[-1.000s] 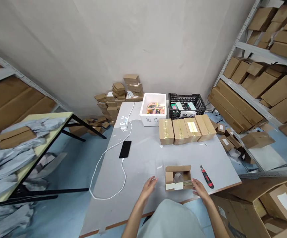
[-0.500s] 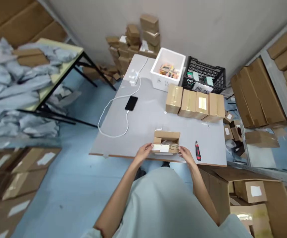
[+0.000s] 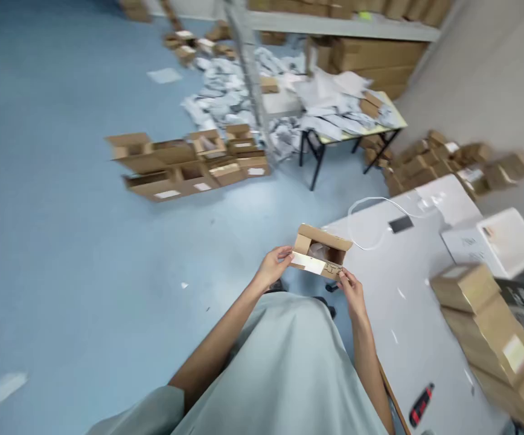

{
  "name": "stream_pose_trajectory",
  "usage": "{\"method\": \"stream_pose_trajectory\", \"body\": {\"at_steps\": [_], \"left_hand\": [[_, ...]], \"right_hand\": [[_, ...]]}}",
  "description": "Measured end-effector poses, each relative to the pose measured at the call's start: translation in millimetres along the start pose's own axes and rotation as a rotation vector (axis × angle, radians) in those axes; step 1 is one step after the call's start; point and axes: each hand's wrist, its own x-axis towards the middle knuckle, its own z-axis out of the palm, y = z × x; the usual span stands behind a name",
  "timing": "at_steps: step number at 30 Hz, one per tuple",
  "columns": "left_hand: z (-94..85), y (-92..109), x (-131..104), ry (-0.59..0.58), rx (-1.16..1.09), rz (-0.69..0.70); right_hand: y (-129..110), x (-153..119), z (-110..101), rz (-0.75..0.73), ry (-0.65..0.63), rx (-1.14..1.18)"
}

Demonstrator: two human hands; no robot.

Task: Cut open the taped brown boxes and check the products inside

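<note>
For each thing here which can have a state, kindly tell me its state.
Small cardboard box: open, held at both ends.
Left hand: gripping one end.
Right hand: gripping the other.
Knife: lying on the table, blade unclear.
Phone: screen dark.
White bin: open-topped.
Boxes on the table: closed.
Floor boxes: several open.

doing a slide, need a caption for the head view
Left hand and right hand hold an open cardboard box at opposite ends; a cutter lies on the table.

Glossy blue floor (image 3: 108,272) spreads left of the fingers (image 3: 282,250); a pale grey surface (image 3: 375,284) lies to their right. Beyond them stand a black-legged yellow-topped table (image 3: 393,112) and pale shelving (image 3: 334,25), beside an off-white wall (image 3: 483,90).
</note>
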Motion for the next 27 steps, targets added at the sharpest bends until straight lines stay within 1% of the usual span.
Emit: {"method": "stream_pose_trajectory", "body": {"at_steps": [2,4,5,7,9,12,14,17,22,25,27], "left_hand": [[-62.4,6.5,5.9,0.091,-0.057,-0.017],[-115.9,9.7,8.9,0.168,-0.115,-0.031],[-138.7,10.4,10.3,0.204,-0.142,-0.035],[-177.4,11.4,16.3,0.276,-0.195,-0.044],[-208.9,13.1,29.0,0.340,-0.243,-0.069],[-249.1,20.6,62.1,0.397,-0.313,-0.124],[-274.6,29.8,91.4,0.417,-0.338,-0.144],[-313.5,48.8,140.8,0.469,-0.320,-0.161],[-380.8,81.3,219.5,0.548,-0.222,-0.207],[-420.4,91.5,259.6,0.575,-0.186,-0.239],[-445.7,92.3,286.9,0.580,-0.215,-0.272]], "right_hand": [[-22.4,15.6,62.3,-0.030,-0.096,-0.072],[-43.2,27.4,119.0,-0.048,-0.180,-0.130],[-52.9,33.2,144.9,-0.059,-0.217,-0.160],[-71.2,46.7,192.3,-0.097,-0.274,-0.215],[-88.3,65.2,235.5,-0.140,-0.327,-0.252],[-114.1,103.5,296.8,-0.176,-0.385,-0.294],[-132.3,134.3,337.7,-0.185,-0.412,-0.340],[-160.7,182.5,402.5,-0.172,-0.465,-0.388],[-204.7,255.6,518.9,-0.156,-0.550,-0.429],[-225.3,295.5,587.5,-0.158,-0.583,-0.484],[-235.8,321.2,630.9,-0.153,-0.591,-0.516]]}}
